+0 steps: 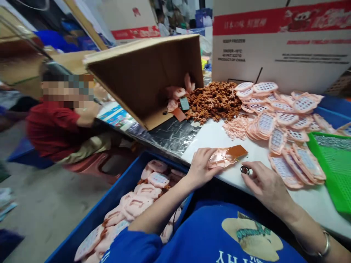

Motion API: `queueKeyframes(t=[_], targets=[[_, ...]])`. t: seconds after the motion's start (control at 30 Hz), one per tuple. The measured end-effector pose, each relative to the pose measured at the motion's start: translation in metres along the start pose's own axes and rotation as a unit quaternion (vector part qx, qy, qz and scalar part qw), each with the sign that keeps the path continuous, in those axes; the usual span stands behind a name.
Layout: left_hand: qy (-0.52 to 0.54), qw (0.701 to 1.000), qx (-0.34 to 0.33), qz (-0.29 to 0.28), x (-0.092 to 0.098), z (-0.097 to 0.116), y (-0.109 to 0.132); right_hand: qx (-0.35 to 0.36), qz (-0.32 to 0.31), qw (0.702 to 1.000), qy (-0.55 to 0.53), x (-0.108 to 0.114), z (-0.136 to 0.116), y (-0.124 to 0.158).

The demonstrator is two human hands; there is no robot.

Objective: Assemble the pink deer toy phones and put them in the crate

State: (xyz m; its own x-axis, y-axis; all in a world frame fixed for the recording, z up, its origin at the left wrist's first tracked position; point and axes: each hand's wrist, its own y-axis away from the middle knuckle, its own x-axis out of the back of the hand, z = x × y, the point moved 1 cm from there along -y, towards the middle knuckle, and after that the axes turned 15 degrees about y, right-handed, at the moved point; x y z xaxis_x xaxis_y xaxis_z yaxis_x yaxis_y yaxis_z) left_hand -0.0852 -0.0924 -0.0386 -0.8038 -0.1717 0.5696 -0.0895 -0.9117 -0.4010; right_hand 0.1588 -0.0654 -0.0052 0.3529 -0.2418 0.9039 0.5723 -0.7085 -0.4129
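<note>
At the near edge of the white work surface, my left hand (pixel 201 166) has its fingers closed on a shiny pink plastic shell (pixel 221 157). A flat brown rectangular piece (pixel 238 151) sticks out from the shell's right end. My right hand (pixel 264 182) pinches a small dark round part (pixel 244 170) between thumb and fingers, a short gap from the shell. Stacks of pink pieces with dotted or printed faces (pixel 265 124) lie beyond my right hand. Behind them spreads a heap of small brown parts (pixel 216 100), beside a smaller pile of pink bits (pixel 237 127).
A blue crate (pixel 109 195) of pink shells stands below on my left. An open cardboard box (pixel 148 73) lies tipped on the table. A green tray (pixel 333 164) is at the right, and a white carton (pixel 263 47) behind. A seated person in red (pixel 53 128) is at the left.
</note>
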Motion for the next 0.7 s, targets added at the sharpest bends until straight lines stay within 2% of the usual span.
queueKeyframes(t=[0.17,0.27,0.33,0.43,0.47,0.53,0.63,0.7], targets=[[-0.042,0.998,-0.022,-0.035,-0.017,0.028,0.009,-0.046,-0.011,0.997,-0.053,0.003,0.011,0.02],[-0.026,0.997,-0.044,-0.061,-0.017,0.037,0.007,-0.059,-0.011,0.996,-0.062,-0.004,0.02,0.028],[0.002,0.996,-0.061,-0.069,-0.011,0.035,-0.005,-0.057,-0.019,0.998,-0.033,-0.007,0.023,0.03],[-0.013,0.99,-0.112,-0.088,-0.002,0.027,-0.04,-0.054,-0.029,0.997,0.04,-0.008,0.023,0.032],[-0.033,0.983,-0.133,-0.121,0.0,0.025,-0.054,-0.053,-0.032,0.997,0.052,-0.007,0.022,0.032],[-0.07,0.954,-0.181,-0.227,-0.002,0.023,-0.081,-0.048,-0.039,0.997,0.056,-0.007,0.02,0.034],[-0.093,0.888,-0.23,-0.387,-0.014,0.025,-0.113,-0.035,-0.042,0.997,0.061,-0.009,0.019,0.038],[-0.088,0.856,-0.25,-0.443,-0.024,0.027,-0.126,-0.026,-0.047,0.997,0.057,-0.009,0.02,0.04]])
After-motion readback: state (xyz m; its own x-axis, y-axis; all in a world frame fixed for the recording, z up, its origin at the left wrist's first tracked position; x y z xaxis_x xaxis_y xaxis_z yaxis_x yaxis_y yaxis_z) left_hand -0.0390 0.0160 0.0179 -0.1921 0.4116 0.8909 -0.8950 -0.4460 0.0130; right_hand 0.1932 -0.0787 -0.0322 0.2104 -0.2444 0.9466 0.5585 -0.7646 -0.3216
